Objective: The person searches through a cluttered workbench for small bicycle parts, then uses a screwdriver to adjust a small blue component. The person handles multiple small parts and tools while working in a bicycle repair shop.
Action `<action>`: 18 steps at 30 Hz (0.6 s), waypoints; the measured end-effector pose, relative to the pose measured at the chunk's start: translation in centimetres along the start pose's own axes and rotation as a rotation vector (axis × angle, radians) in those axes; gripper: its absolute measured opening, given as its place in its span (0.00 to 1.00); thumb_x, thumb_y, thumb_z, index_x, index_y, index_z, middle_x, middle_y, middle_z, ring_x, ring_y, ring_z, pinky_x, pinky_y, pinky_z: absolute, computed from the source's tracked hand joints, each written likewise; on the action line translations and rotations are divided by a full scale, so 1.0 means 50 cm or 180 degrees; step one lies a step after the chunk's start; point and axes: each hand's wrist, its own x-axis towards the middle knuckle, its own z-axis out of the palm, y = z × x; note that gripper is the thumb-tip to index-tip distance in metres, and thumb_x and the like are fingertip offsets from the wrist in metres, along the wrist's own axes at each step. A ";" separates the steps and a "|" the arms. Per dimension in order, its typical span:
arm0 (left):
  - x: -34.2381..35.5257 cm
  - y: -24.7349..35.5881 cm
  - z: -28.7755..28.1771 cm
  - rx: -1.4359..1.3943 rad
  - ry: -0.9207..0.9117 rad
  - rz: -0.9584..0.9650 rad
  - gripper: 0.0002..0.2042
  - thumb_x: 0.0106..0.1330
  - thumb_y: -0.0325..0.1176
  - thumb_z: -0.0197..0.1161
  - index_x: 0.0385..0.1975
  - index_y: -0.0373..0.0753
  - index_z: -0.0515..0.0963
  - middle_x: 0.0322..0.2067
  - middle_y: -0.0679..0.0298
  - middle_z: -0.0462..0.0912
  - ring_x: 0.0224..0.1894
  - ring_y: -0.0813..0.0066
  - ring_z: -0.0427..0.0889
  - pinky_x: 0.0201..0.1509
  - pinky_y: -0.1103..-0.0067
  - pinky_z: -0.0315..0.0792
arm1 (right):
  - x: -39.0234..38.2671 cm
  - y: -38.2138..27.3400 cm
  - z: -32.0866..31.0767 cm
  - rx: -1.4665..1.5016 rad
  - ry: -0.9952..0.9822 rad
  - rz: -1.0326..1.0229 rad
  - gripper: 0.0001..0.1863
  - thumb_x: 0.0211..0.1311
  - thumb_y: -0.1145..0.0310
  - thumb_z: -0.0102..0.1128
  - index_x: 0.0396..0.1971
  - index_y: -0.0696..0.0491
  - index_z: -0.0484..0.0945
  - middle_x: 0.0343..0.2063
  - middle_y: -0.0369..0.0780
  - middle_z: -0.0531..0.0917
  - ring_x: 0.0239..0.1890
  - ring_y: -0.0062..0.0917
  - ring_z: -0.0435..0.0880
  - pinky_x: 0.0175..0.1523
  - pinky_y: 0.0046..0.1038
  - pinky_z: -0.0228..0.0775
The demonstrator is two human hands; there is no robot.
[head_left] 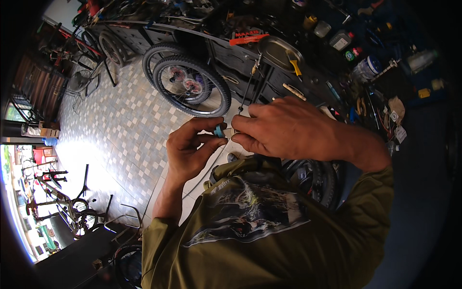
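Note:
My left hand [185,149] pinches a small blue ring-shaped part [218,131] between thumb and fingertips, in front of my chest. Close beside it, my right hand [284,127] has its thumb and index finger pressed together, tips facing the blue part. Whatever sits between those fingertips is too small to make out. Just beyond the right fingers, a thin dark rod [246,91] with a brass-coloured section runs up toward the bench. Whether the rod touches my fingers I cannot tell.
Two bicycle wheels [220,86] with knobby tyres lean against the dark bench cabinets [236,62]. On the bench are a metal tray [269,50], a yellow brush [294,65], bottles [341,41] and scattered tools. Another tyre [329,185] is below my right arm. Bicycles [72,204] stand at left.

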 end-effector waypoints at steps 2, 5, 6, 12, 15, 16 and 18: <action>0.001 0.000 0.000 0.0016 -0.0022 -0.0043 0.17 0.59 0.13 0.67 0.48 0.26 0.78 0.48 0.55 0.83 0.47 0.74 0.84 0.50 0.81 0.84 | -0.005 -0.001 0.003 -0.0132 0.0108 -0.0030 0.16 0.73 0.54 0.52 0.39 0.52 0.76 0.26 0.44 0.80 0.25 0.42 0.85 0.31 0.41 0.79; -0.002 -0.009 -0.008 -0.0030 -0.0044 -0.0173 0.16 0.60 0.13 0.67 0.49 0.25 0.77 0.49 0.54 0.82 0.46 0.74 0.85 0.50 0.80 0.84 | -0.007 -0.008 0.005 -0.0316 0.0294 -0.0056 0.16 0.72 0.54 0.53 0.39 0.52 0.76 0.26 0.45 0.80 0.24 0.42 0.85 0.30 0.41 0.79; -0.002 -0.012 -0.009 -0.0059 -0.0057 -0.0222 0.16 0.61 0.14 0.67 0.49 0.25 0.76 0.50 0.53 0.82 0.45 0.74 0.85 0.50 0.80 0.84 | -0.005 -0.009 0.004 -0.0338 0.0249 -0.0024 0.15 0.72 0.54 0.54 0.39 0.52 0.76 0.26 0.45 0.79 0.25 0.42 0.85 0.30 0.41 0.79; 0.003 -0.024 -0.010 -0.0460 -0.0060 -0.0373 0.16 0.63 0.15 0.66 0.50 0.23 0.74 0.50 0.51 0.82 0.45 0.71 0.85 0.51 0.77 0.84 | -0.003 0.000 0.032 -0.0883 0.0572 -0.0158 0.14 0.67 0.56 0.58 0.39 0.52 0.77 0.25 0.41 0.78 0.24 0.36 0.85 0.28 0.38 0.78; 0.011 -0.027 -0.010 -0.0653 -0.0086 -0.0425 0.15 0.64 0.16 0.66 0.50 0.23 0.74 0.48 0.52 0.82 0.43 0.70 0.85 0.50 0.75 0.85 | -0.001 0.003 0.041 -0.1265 0.0803 -0.0269 0.13 0.65 0.58 0.60 0.39 0.52 0.78 0.25 0.39 0.77 0.23 0.31 0.83 0.26 0.33 0.76; 0.013 -0.025 -0.011 -0.0667 -0.0127 -0.0495 0.15 0.64 0.17 0.66 0.50 0.23 0.74 0.47 0.52 0.82 0.43 0.70 0.85 0.49 0.75 0.85 | 0.000 0.006 0.046 -0.1372 0.0833 -0.0294 0.12 0.64 0.59 0.61 0.39 0.52 0.79 0.24 0.38 0.76 0.23 0.30 0.83 0.26 0.32 0.76; 0.016 -0.021 -0.015 -0.0699 -0.0205 -0.0636 0.15 0.65 0.19 0.66 0.50 0.23 0.75 0.45 0.52 0.83 0.41 0.69 0.86 0.47 0.74 0.85 | 0.002 0.010 0.051 -0.1593 0.0908 -0.0367 0.12 0.61 0.60 0.61 0.39 0.52 0.79 0.24 0.37 0.76 0.22 0.27 0.82 0.25 0.29 0.75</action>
